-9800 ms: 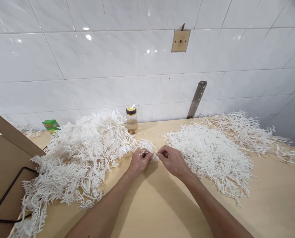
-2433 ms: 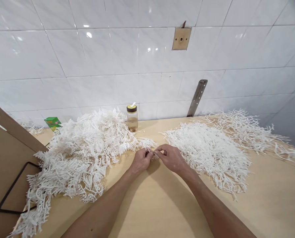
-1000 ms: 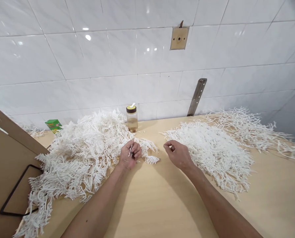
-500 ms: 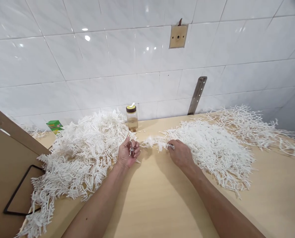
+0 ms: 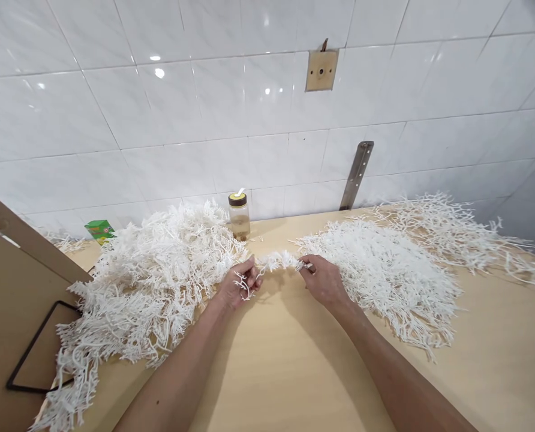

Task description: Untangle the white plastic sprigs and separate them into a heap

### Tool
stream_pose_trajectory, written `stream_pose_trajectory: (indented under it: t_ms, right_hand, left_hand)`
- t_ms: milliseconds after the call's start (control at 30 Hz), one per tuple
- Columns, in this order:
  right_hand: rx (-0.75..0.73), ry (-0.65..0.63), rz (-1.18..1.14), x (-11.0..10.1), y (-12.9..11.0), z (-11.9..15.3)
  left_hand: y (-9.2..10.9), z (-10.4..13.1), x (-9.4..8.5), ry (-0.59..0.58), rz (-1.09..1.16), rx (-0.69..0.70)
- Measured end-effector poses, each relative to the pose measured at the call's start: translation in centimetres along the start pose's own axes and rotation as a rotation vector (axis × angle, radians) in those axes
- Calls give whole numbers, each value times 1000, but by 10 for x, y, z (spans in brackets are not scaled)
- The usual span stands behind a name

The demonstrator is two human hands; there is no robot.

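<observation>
Big white frilly pile (image 5: 159, 264) L of jar (image 5: 239, 223); flatter white pile (image 5: 379, 270) R of jar; loose strands (image 5: 456, 231) farther R. Nearer than jar: R hand (image 5: 302, 267), fingers pinching R end of frilly strand (image 5: 279, 261); L hand (image 5: 255, 273), fingers curled w/ branched sprig (image 5: 243, 284). Strand's btwn hands, L-end grip unclear.

There's a frilly white strand (image 5: 279, 260) stretched roughly level between the left hand (image 5: 240, 283) and right hand (image 5: 324, 279), and a thin, forked white sprig (image 5: 244, 284) splaying from the left.
</observation>
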State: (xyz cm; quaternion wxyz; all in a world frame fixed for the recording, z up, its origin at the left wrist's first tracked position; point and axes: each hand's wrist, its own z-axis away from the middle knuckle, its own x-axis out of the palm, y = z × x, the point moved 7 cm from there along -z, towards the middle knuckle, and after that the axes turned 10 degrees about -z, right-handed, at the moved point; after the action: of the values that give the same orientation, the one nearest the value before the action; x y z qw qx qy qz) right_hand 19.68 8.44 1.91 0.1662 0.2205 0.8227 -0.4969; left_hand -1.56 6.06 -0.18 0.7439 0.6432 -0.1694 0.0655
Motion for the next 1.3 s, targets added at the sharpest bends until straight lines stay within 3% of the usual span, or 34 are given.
stream_pose_trajectory:
  t_ms: [100, 233, 333, 400, 467, 533, 667, 767, 967, 1100, 1300]
  right_hand:
    - [107, 32, -77, -6, 2, 0]
    - [216, 60, -205, -9, 3, 2]
    - [201, 57, -249, -8, 3, 2]
    - [124, 52, -253, -7, 0, 2]
    - [49, 37, -273, -3, -4, 3]
    - [11, 3, -336, 4, -8, 5]
    - [-84, -108, -446, 18, -27, 11]
    - [-145, -128, -443, 20, -42, 14]
    - [-114, 22, -432, 6, -41, 10]
    - [-33, 58, -483, 3, -30, 7]
    - [58, 6, -631, 7, -29, 8]
  left_hand:
    - [0, -3, 1, 30, -71, 64]
    - [13, -3, -4, 164, -123, 237]
    - [14, -2, -7, 262, -229, 293]
    - [7, -1, -8, 312, -295, 240]
    - [-2, -2, -3, 281, -320, 146]
    - [-9, -1, 7, 180, -322, 75]
    - [-7, 3, 21, 61, -314, 72]
    - [-4, 2, 17, 86, -191, 81]
    - [-10, -7, 9, 89, 103, 54]
    - [-15, -8, 5, 137, 74, 52]
    - [-15, -4, 5, 181, 47, 36]
